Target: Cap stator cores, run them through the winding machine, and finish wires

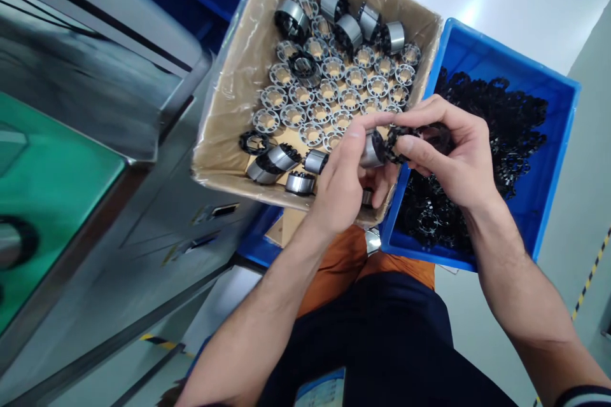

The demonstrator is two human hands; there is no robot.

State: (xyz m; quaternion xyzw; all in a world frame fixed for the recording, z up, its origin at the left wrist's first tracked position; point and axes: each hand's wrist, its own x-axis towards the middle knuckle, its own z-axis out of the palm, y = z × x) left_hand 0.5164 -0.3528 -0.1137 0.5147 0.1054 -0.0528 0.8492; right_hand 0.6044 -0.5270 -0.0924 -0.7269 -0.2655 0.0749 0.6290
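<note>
A: Where's the metal ring [373,149]?

B: Left hand [341,178], over the carton's [248,44] 4 o'clock side. Grip closed round it, axis roughly 9-to-3.

A: Black part [392,143]?

B: At the ring's 3 o'clock, end to end with it. Right hand [463,159] has it pinched, thumb on the near side. Touching or just apart, can't tell from here.

A: Nearer hand?

B: Right for the black part, left for the ring. Fingertips nearly meet between them.

A: Counts?

B: One ring in the left grip. Right: one black part plainly, maybe another behind it, can't tell.

A: Carton?

B: At 10 o'clock from the hands. Bare rings [319,112] standing in rows, about twenty-five, some covered. Black-trimmed rings [300,183]: six toward 12, five toward 7, possibly more under the left fingers.

A: Blue bin [548,172]?

B: 3 o'clock. Black tangle [496,114] inside, uncountable.
</note>
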